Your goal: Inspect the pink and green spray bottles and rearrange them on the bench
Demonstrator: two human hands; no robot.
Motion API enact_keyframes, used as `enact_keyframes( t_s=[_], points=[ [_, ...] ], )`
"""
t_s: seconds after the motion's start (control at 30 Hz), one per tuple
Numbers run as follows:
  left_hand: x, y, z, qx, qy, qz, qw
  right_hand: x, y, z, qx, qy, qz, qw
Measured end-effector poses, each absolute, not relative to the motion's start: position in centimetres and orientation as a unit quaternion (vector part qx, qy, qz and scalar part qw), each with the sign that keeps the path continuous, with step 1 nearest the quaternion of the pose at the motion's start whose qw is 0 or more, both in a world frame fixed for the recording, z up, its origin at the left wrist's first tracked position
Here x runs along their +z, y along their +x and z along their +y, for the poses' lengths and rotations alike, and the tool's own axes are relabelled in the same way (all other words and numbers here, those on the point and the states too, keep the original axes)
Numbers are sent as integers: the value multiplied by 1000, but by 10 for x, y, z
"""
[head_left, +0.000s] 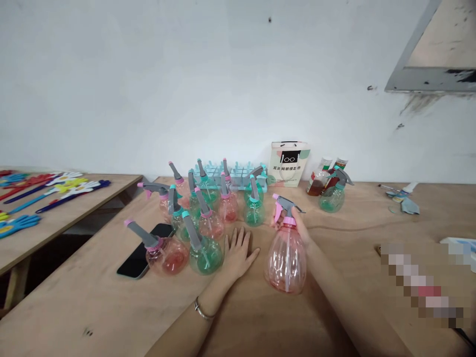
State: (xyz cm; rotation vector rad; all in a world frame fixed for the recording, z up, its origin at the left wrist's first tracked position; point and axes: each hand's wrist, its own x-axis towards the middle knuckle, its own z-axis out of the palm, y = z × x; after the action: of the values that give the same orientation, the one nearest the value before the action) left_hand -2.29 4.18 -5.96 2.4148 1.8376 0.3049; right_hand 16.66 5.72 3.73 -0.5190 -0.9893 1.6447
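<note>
My right hand [297, 224] is closed round the neck of a clear pink spray bottle [285, 260] with a grey and pink trigger head. The bottle is upright in front of me; whether its base touches the table I cannot tell. My left hand [238, 254] lies flat on the wooden table, fingers spread, with nothing in it. Just left of it stands a green spray bottle [206, 255]. Beside that, a pink spray bottle [167, 255] overlaps a black phone [143, 252]. Several more pink and green spray bottles [254, 210] are grouped behind my left hand.
A light blue rack [238, 178] and a paper bag [288, 166] stand by the wall. To their right are bottles of brown liquid [316, 183] and a green spray bottle [332, 198]. Colourful hand-shaped items [70, 186] lie on another table at left. Part of the right side is pixelated.
</note>
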Motion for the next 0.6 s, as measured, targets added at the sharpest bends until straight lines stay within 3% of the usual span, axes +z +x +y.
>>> enact_keyframes(
  t_s=[0.6],
  points=[
    [-59, -25, 43, 108, 795, 593, 68, 32, 162, 42, 686, -220, -553, 418]
  ],
)
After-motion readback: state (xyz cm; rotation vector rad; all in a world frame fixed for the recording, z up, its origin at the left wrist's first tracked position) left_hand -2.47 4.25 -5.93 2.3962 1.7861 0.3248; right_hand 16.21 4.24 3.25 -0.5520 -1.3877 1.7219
